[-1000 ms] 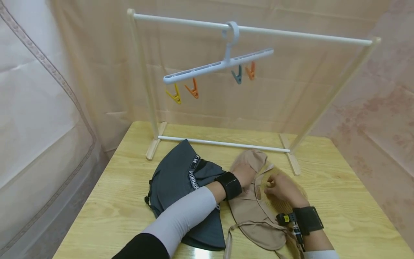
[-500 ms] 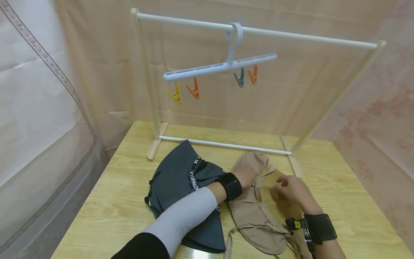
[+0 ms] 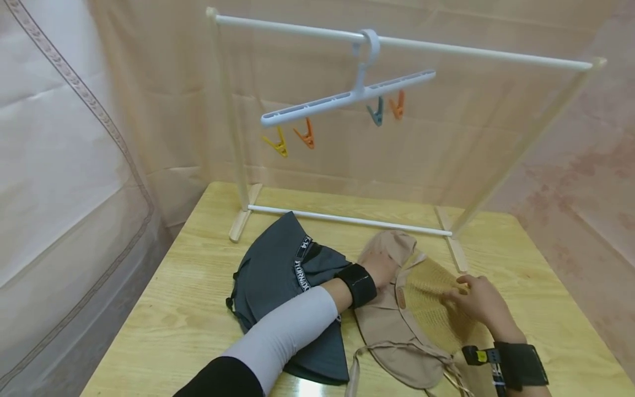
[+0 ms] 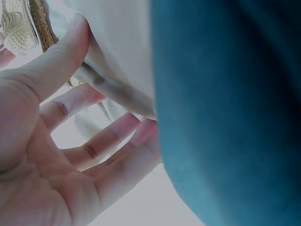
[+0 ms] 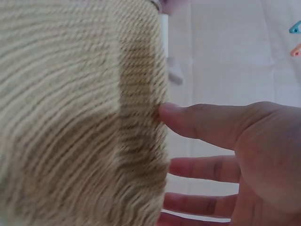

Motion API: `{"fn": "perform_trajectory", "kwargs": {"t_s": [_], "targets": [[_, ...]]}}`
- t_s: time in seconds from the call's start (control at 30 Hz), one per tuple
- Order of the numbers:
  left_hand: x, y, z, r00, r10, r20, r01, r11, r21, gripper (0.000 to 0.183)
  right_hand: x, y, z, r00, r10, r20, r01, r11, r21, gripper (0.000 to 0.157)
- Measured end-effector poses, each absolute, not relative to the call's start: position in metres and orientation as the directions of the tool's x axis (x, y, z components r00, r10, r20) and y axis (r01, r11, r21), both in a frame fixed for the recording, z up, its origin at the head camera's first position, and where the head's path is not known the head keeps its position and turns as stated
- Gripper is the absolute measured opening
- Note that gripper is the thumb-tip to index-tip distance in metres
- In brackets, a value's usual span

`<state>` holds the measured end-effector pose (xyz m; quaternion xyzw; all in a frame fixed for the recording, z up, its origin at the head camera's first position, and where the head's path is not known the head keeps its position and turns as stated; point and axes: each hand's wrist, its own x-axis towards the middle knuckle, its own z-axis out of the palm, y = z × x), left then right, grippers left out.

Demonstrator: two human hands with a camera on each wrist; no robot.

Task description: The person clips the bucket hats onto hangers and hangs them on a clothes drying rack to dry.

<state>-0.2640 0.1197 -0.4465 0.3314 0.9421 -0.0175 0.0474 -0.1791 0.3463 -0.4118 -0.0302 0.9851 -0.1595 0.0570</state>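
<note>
A beige sun hat [image 3: 379, 325] with cloth panels, a woven straw part [image 3: 426, 286] and a long tie [image 3: 392, 344] lies on the table. My left hand [image 3: 383, 268] holds its cloth on the far left side. In the left wrist view, the thumb lies on one face of that cloth, with the fingers [image 4: 108, 141] at the other. My right hand [image 3: 478, 300] grips the straw's right edge. The right wrist view has the thumb [image 5: 202, 123] at this edge and the fingertips behind it. A dark grey hat [image 3: 270, 275] with a lettered band lies under my left forearm.
Behind the hats stands a white rack [image 3: 476, 52] on wooden feet. A pale blue hanger [image 3: 342, 100] hangs from its top bar, with yellow [image 3: 279, 144], orange [image 3: 306, 135] and blue clips [image 3: 377, 113] below. The wooden table [image 3: 188, 309] is surrounded by curtains.
My right hand has moved right and toward me, and more of the straw part now shows, spread out to the right. My left hand stays on the cloth. The view has shifted slightly.
</note>
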Motion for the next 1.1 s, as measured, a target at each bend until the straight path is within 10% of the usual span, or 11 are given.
{"fn": "perform_trajectory", "kwargs": {"t_s": [0.73,1.1], "targets": [[-0.246,0.108,-0.431,-0.784,0.614,-0.090,0.620,0.780,-0.083,0.052,-0.170,0.367,-0.448,-0.948,0.098,-0.302,0.212,0.904,-0.371,0.099],[-0.243,0.110,-0.419,-0.741,0.659,-0.129,0.671,0.731,-0.124,0.026,-0.169,0.369,-0.444,-0.953,0.112,-0.282,0.210,0.914,-0.347,0.097]]}}
